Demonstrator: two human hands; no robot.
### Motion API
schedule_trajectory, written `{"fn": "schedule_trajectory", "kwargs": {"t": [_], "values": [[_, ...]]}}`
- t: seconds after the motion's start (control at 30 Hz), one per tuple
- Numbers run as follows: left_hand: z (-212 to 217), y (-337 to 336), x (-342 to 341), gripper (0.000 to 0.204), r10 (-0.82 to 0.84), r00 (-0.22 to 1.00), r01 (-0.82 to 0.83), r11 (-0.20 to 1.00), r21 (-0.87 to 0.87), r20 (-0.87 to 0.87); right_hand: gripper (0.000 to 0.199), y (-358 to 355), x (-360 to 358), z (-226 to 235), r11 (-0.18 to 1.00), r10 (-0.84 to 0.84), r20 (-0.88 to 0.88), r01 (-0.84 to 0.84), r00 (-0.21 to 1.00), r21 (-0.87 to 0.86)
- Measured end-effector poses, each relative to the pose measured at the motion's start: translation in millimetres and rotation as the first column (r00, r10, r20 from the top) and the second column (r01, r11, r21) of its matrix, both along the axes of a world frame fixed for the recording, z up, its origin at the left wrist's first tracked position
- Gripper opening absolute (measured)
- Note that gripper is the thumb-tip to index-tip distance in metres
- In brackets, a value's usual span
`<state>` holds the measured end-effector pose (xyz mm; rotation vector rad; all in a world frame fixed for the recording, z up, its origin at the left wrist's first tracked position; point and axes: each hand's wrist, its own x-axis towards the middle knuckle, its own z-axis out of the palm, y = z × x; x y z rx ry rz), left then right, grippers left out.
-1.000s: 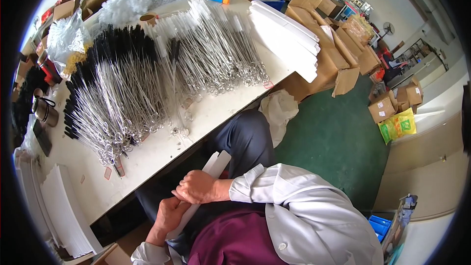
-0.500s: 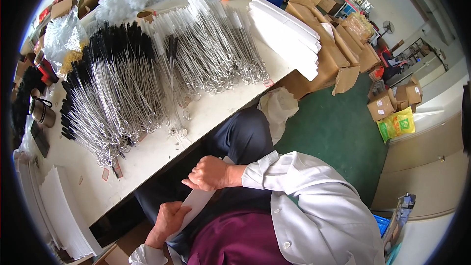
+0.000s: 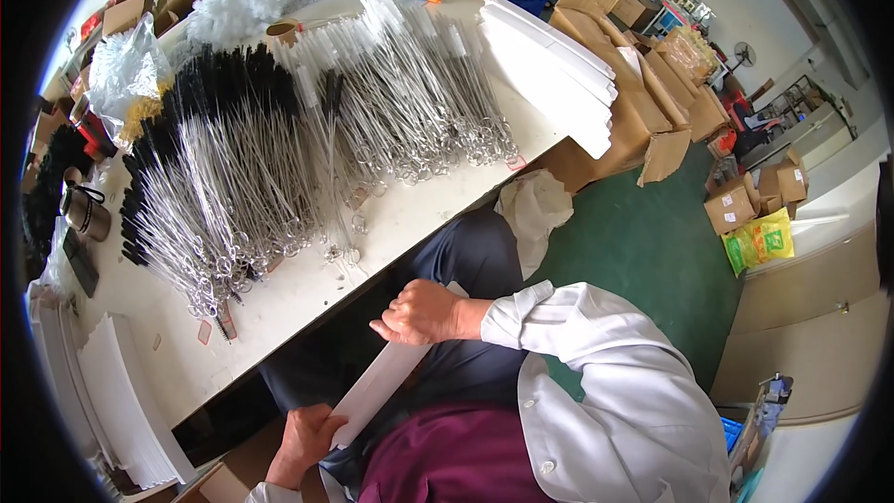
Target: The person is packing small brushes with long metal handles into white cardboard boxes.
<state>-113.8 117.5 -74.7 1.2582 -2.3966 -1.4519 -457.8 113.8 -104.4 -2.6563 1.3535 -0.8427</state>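
A long flat white card lies across my lap, below the table edge. My right hand rests on its upper end with fingers curled over it. My left hand grips its lower end near my waist. On the white table just ahead lie heaps of long wire brushes, one heap with black bristles and one with white bristles, their wire loop handles pointing toward me.
A stack of white cards lies at the table's right end, another stack at the left. A metal cup stands far left. Cardboard boxes crowd the green floor to the right. A white cloth hangs by my knee.
My right hand has slid up along the white card, away from my left hand. My left hand has stayed low near my waist.
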Motion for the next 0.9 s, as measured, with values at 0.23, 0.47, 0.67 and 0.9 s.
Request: {"fn": "schedule_trajectory", "kwargs": {"t": [0.23,0.47,0.67,0.9], "values": [[2.6,1.1,35.3,0.028,0.013,0.991,-0.018,0.999,0.035,0.13,0.042,-2.9,0.2,-0.4,0.999,0.0,0.026,-0.001,1.0,0.044],[77.4,-24.9,47.5,0.046,0.069,0.941,0.004,0.977,-0.215,0.331,0.039,-5.2,1.9,4.7,0.997,-0.072,-0.011,0.073,0.997,0.039],[97.4,-28.9,0.7,0.056,-0.009,0.962,0.051,0.988,-0.148,0.272,0.04,-8.4,41.7,-1.9,0.999,-0.03,0.016,0.031,0.999,-0.041],[16.7,-43.8,-50.7,0.028,-0.188,0.982,0.185,0.946,0.268,-0.012,0.038,-13.3,81.7,11.4,0.996,0.031,0.046,-0.027,0.998,-0.08]]}}
